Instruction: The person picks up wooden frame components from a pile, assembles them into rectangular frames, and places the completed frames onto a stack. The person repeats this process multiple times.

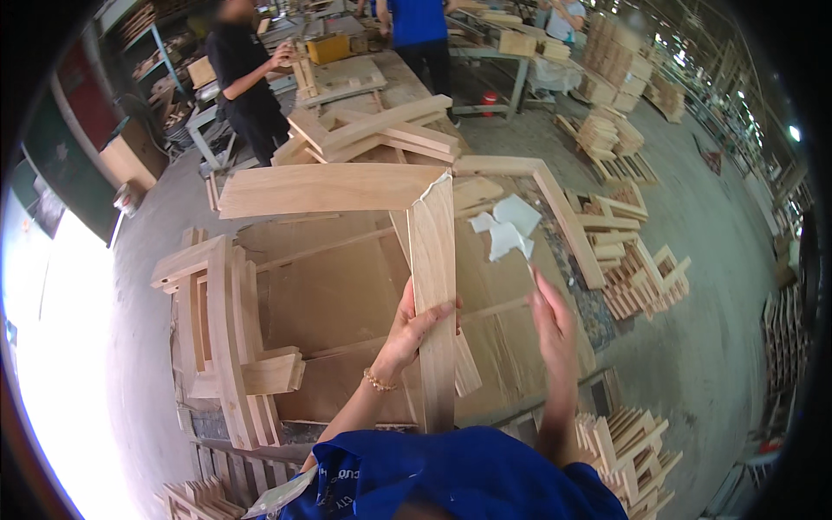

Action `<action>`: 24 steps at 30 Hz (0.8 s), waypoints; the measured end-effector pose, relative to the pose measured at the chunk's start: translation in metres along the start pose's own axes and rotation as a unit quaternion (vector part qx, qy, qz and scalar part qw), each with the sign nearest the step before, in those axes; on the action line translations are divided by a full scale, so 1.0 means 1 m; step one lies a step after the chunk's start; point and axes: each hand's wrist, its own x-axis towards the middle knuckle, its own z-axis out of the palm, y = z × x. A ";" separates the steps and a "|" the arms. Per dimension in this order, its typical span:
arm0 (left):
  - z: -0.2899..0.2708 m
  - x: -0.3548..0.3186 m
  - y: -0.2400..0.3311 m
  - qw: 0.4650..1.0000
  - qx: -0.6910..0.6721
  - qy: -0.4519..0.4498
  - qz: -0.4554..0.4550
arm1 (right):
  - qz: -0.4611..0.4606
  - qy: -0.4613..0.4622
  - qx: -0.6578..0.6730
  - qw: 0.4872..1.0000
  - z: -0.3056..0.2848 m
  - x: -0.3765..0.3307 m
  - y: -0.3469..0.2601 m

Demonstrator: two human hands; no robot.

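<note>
My left hand (409, 336) is wrapped around the upright leg of an L-shaped wooden frame piece (432, 251), holding it raised above the table. The piece's other leg reaches left from the top corner, where a line of white glue (431, 187) shows along the joint. My right hand (552, 316) is closed on a thin stick (531, 270), pinched between thumb and fingers. Its far end meets a white patch (508, 240) that looks like wet glue, beside a pale white sheet-like shape (517, 213). What coats the tip cannot be made out.
Joined wooden frames (227, 338) lie at the table's left, and more (373, 134) are piled at its far end. An angled frame piece (565, 212) lies along the right edge. Frame stacks (646, 269) stand on the floor at right. A co-worker in black (247, 87) works beyond.
</note>
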 end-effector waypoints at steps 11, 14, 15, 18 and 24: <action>0.016 -0.041 0.000 0.998 -0.002 -0.061 -0.033 | -0.219 0.110 -0.117 0.962 0.057 0.016 -0.055; 0.015 -0.047 0.000 0.997 0.021 -0.056 -0.053 | -0.204 0.107 -0.161 0.960 0.064 0.002 -0.056; 0.015 -0.048 -0.001 0.996 0.025 -0.056 -0.058 | -0.203 0.110 -0.188 0.955 0.066 -0.003 -0.056; 0.017 -0.051 -0.001 0.996 0.029 -0.064 -0.063 | -0.211 0.112 -0.240 0.941 0.068 -0.016 -0.052; 0.018 -0.041 0.009 0.990 0.082 -0.050 -0.099 | -0.193 0.058 -0.087 0.976 0.045 -0.027 -0.044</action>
